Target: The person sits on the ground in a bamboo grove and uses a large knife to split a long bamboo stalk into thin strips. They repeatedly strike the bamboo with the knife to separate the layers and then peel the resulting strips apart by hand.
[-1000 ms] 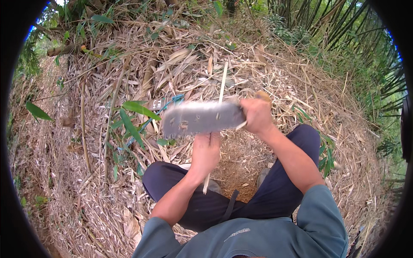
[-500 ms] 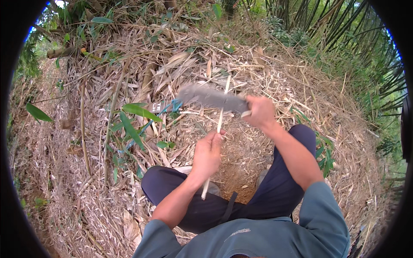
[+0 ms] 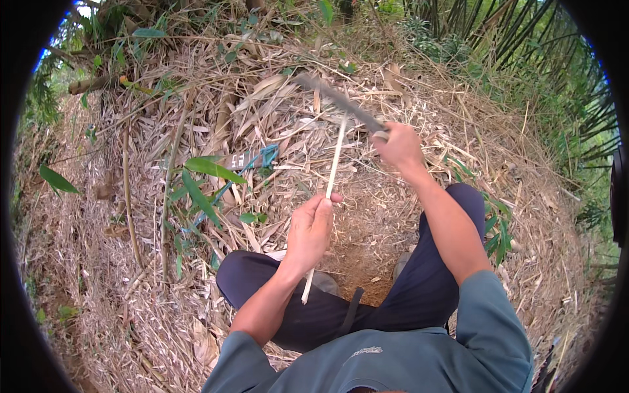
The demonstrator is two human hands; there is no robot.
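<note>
Between the thumb and fingers of my left hand (image 3: 310, 229), closed, is a thin pale stick (image 3: 336, 160), perhaps a bamboo strip. It slants up and away from me, and its lower end shows below the hand near my knee. My right hand (image 3: 400, 145) is wrapped round the handle of a machete (image 3: 341, 99), whose wide dark blade points to the far left and is blurred by motion. The blade passes near the stick's far tip; whether the two touch I cannot tell.
Dry leaves and stalks (image 3: 262, 118) cover the slope around me. Left of centre lies a dark flat piece (image 3: 239, 160) with pale marks and a blue cord (image 3: 268, 156). Green leaves (image 3: 213, 170) stand beside it. Bamboo stems (image 3: 517, 39) rise at the far right.
The machete has moved away from me toward the stick's far end, and its blade has turned more edge-on. My left hand has shifted slightly left and toward me with the stick.
</note>
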